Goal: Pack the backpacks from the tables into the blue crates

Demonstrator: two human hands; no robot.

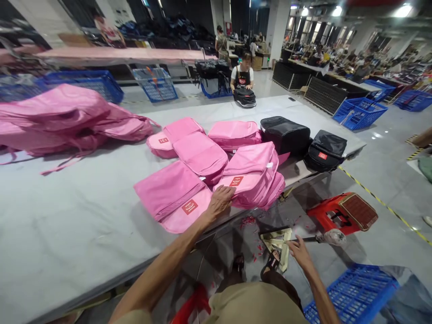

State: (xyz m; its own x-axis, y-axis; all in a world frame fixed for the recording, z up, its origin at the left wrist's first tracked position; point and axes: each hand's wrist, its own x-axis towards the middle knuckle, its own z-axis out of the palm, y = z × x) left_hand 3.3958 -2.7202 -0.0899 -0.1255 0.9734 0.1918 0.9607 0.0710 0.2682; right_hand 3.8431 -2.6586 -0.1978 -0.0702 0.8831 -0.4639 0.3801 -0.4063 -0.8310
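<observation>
Left hand (221,200), fingers spread flat, rests on the pink bag (251,177) at twelve o'clock; right hand (300,252) pinches a tool (317,238) off the surface (67,238).

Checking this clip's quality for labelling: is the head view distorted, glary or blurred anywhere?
Head view: wide-angle bending curves the table edge; ceiling lights blow out at top right, with sheen on the floor; the left hand on a pink backpack is sharp; the far workstations look soft.
</observation>
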